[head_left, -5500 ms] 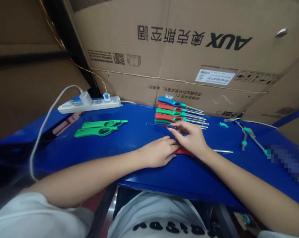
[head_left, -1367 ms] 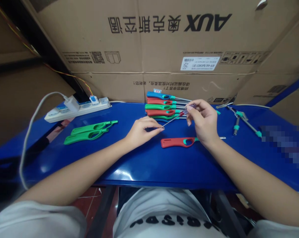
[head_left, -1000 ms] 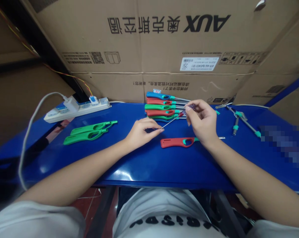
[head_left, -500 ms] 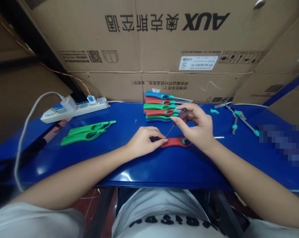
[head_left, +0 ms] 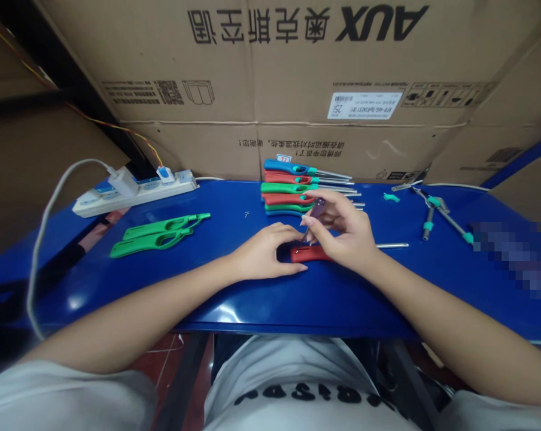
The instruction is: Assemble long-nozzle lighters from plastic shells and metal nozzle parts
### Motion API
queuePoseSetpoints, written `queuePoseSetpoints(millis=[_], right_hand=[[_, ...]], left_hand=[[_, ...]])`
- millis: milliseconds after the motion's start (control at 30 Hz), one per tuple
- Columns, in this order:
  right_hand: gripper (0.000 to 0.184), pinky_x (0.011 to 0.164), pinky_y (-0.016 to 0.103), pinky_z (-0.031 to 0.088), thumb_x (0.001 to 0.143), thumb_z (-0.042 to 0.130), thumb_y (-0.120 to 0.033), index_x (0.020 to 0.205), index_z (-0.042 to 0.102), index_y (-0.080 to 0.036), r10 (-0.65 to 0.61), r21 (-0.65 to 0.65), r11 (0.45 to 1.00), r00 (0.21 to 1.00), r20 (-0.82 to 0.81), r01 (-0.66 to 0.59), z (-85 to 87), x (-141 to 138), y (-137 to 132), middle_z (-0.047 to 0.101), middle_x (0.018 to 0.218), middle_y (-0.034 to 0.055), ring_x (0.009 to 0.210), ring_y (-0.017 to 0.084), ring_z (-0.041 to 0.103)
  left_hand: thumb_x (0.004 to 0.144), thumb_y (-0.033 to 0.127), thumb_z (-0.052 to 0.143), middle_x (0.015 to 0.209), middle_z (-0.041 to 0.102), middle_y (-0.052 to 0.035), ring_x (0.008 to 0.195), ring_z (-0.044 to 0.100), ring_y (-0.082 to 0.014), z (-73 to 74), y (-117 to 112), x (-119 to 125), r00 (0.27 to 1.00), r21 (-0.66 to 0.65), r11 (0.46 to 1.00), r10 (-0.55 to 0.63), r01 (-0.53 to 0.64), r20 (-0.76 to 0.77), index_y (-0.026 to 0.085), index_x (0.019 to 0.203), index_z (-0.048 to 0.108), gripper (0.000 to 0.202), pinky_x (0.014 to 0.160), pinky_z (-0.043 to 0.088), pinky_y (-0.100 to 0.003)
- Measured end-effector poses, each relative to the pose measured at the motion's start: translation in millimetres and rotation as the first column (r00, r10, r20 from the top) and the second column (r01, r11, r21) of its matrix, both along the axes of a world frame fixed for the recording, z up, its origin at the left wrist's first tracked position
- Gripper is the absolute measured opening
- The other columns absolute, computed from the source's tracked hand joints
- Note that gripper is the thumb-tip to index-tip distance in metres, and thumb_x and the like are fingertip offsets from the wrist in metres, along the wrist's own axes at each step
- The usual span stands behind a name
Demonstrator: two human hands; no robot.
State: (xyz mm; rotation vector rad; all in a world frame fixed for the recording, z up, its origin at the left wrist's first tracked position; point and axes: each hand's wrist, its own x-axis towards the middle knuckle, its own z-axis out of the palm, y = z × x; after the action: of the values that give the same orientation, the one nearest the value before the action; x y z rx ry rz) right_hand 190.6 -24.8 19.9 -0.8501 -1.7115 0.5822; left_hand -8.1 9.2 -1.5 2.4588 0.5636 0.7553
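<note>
My right hand point(head_left: 346, 232) grips a screwdriver point(head_left: 317, 209) by its dark purple handle. Its thin shaft slants down to the butt end of a red gas lighter point(head_left: 307, 254) lying flat on the blue table. That lighter's metal tube points right, and its middle is hidden behind my right hand. Thumb and fingers apart, my left hand point(head_left: 260, 252) curves around the lighter's butt end. Whether its fingertips touch the lighter I cannot tell. Just beyond both hands, several blue, red and green gas lighters point(head_left: 282, 188) lie in a stacked row.
Green lighter shell halves point(head_left: 151, 236) lie at left, near a white power strip point(head_left: 138, 194) with a hanging cable. To the right are metal tubes with teal fittings point(head_left: 428, 221) and a small teal piece point(head_left: 391, 197). A cardboard wall point(head_left: 234, 102) closes off the back.
My left thumb and fingers have spread from their pinch at the lighter's end. My right hand has shifted slightly left, and the screwdriver now stands more upright.
</note>
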Motion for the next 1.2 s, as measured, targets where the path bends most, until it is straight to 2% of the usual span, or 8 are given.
queuePoseSetpoints(millis=[333, 533, 700, 767, 900, 1000, 1100, 1200], right_hand=[[0.044, 0.063, 0.033, 0.062, 0.091, 0.068, -0.031, 0.133, 0.058, -0.032, 0.01, 0.009, 1.0, 0.997, 0.074, -0.011, -3.6, -2.7, -0.1, 0.07, 0.088, 0.0006, 0.068, 0.017, 0.069], [0.035, 0.072, 0.033, 0.062, 0.09, 0.07, -0.032, 0.125, 0.065, -0.032, -0.11, 0.241, 0.97, 0.954, 0.279, 0.042, -0.1, 3.1, 0.5, 0.075, 0.095, -0.0002, 0.067, 0.016, 0.068], [0.045, 0.094, 0.036, 0.057, 0.099, 0.049, -0.021, 0.143, 0.054, -0.032, 0.009, 0.228, 0.969, 0.942, 0.337, -0.091, 8.7, 3.6, -2.1, 0.07, 0.129, 0.0027, 0.101, 0.019, 0.072], [0.044, 0.086, 0.033, 0.059, 0.1, 0.049, -0.021, 0.141, 0.056, -0.033, 0.004, 0.225, 0.971, 0.944, 0.33, -0.082, 9.4, 3.7, -2.2, 0.072, 0.124, 0.0022, 0.091, 0.017, 0.073], [0.028, 0.073, 0.031, 0.059, 0.092, 0.067, -0.03, 0.12, 0.069, -0.03, -0.165, 0.368, 0.93, 0.907, 0.387, 0.012, 9.0, 6.9, -1.2, 0.077, 0.099, 0.0019, 0.074, 0.017, 0.071], [0.033, 0.083, 0.033, 0.059, 0.097, 0.059, -0.028, 0.129, 0.064, -0.028, -0.132, 0.359, 0.933, 0.894, 0.428, -0.034, 11.2, 7.2, -2.2, 0.076, 0.112, 0.0046, 0.088, 0.019, 0.073], [0.044, 0.082, 0.03, 0.059, 0.103, 0.043, -0.021, 0.145, 0.052, -0.027, -0.007, 0.242, 0.965, 0.917, 0.399, -0.098, 13.7, 4.7, -4.1, 0.071, 0.126, 0.0052, 0.08, 0.013, 0.072], [0.031, 0.075, 0.026, 0.057, 0.1, 0.054, -0.025, 0.13, 0.063, -0.022, -0.125, 0.357, 0.934, 0.904, 0.409, -0.032, 14.1, 4.9, -4.6, 0.077, 0.11, 0.0041, 0.07, 0.012, 0.07]], left_hand=[[0.084, 0.022, 0.072, 0.104, 0.075, -0.0064, 0.097, 0.069, -0.0228, -1.2, 1.0, -0.3, 0.997, -0.018, 0.998, -0.054, 0.053, -0.059, 0.019, 0.104, 0.069, 0.021, 0.092, 0.051, -0.034], [0.085, 0.031, 0.076, 0.1, 0.073, -0.0063, 0.095, 0.069, -0.0216, -4.9, -0.3, 0.2, 0.997, -0.049, 0.997, -0.066, 0.064, -0.046, 0.017, 0.104, 0.069, 0.024, 0.086, 0.052, -0.03], [0.085, 0.032, 0.077, 0.091, 0.07, -0.0048, 0.087, 0.067, -0.0192, -4.0, -1.6, 1.1, 0.997, -0.042, 0.997, -0.068, 0.067, -0.041, 0.017, 0.09, 0.066, 0.02, 0.083, 0.052, -0.029], [0.085, 0.031, 0.077, 0.09, 0.07, -0.0043, 0.087, 0.067, -0.0188, -3.8, -1.7, 1.1, 0.996, -0.039, 0.996, -0.076, 0.074, -0.038, 0.017, 0.089, 0.065, 0.02, 0.083, 0.052, -0.029], [0.086, 0.029, 0.077, 0.092, 0.071, -0.0041, 0.087, 0.067, -0.0183, -4.0, -1.8, 0.7, 0.996, -0.041, 0.996, -0.085, 0.084, -0.036, 0.017, 0.092, 0.064, 0.019, 0.083, 0.052, -0.028], [0.086, 0.031, 0.076, 0.093, 0.07, -0.0047, 0.088, 0.067, -0.0186, -4.2, -1.5, 0.6, 0.995, -0.029, 0.996, -0.086, 0.085, -0.045, 0.017, 0.093, 0.065, 0.019, 0.084, 0.052, -0.029], [0.087, 0.032, 0.075, 0.093, 0.069, -0.0046, 0.088, 0.066, -0.0188, -4.7, -0.6, 0.5, 0.994, -0.029, 0.996, -0.089, 0.087, -0.063, 0.016, 0.092, 0.064, 0.019, 0.084, 0.051, -0.029], [0.087, 0.03, 0.075, 0.093, 0.07, -0.0046, 0.089, 0.066, -0.0186, -5.0, 0.0, 0.1, 0.993, -0.026, 0.994, -0.107, 0.106, -0.051, 0.016, 0.093, 0.064, 0.019, 0.085, 0.051, -0.029]])
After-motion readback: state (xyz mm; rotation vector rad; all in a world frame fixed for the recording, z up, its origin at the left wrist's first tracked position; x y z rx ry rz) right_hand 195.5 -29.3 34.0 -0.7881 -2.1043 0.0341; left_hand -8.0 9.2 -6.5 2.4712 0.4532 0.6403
